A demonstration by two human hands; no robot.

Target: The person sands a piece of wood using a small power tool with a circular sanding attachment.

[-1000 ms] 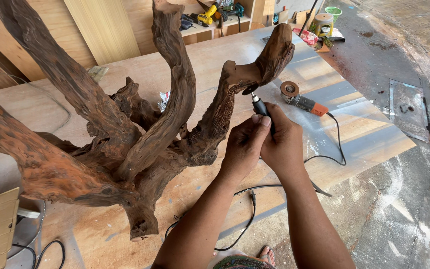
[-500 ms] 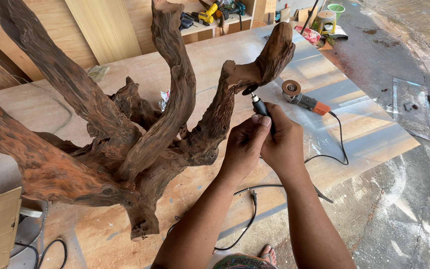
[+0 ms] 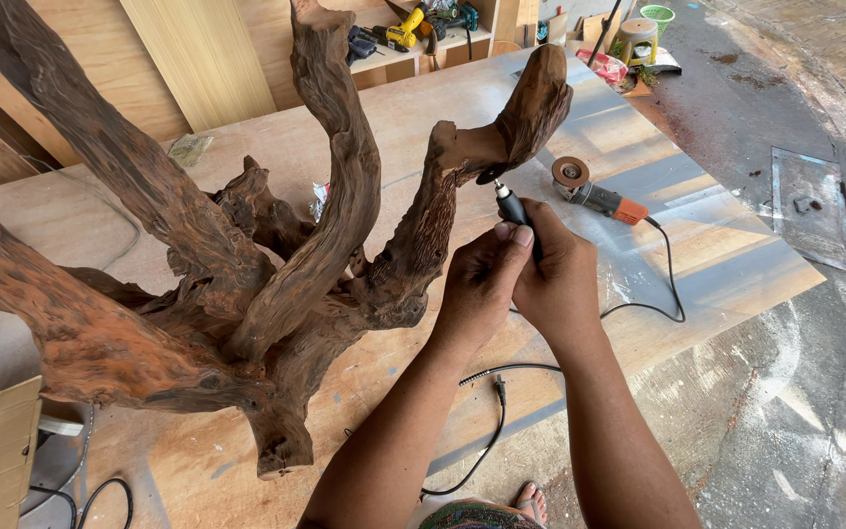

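Note:
A large, gnarled reddish-brown driftwood root (image 3: pixel 276 264) stands on a plywood board (image 3: pixel 697 255), its branches spreading up and left. Both my hands are clasped together around a thin black rotary tool handpiece (image 3: pixel 514 210). My left hand (image 3: pixel 478 286) wraps it from the left, my right hand (image 3: pixel 562 279) from the right. The tool's small tip touches the underside of a dark hollow in the upper right branch (image 3: pixel 501 147). A flexible black shaft (image 3: pixel 487 377) trails down from my hands.
An orange and grey angle grinder (image 3: pixel 594 191) lies on the board just right of the branch, its black cord (image 3: pixel 673 294) looping beside my right hand. Yellow power tools (image 3: pixel 408 29) sit on a far shelf. A cardboard piece (image 3: pixel 2 451) stands at lower left. Concrete floor lies right.
Hardly anything differs: both hands keep the handpiece pressed at the same spot under the branch, with only a slight shift of the view.

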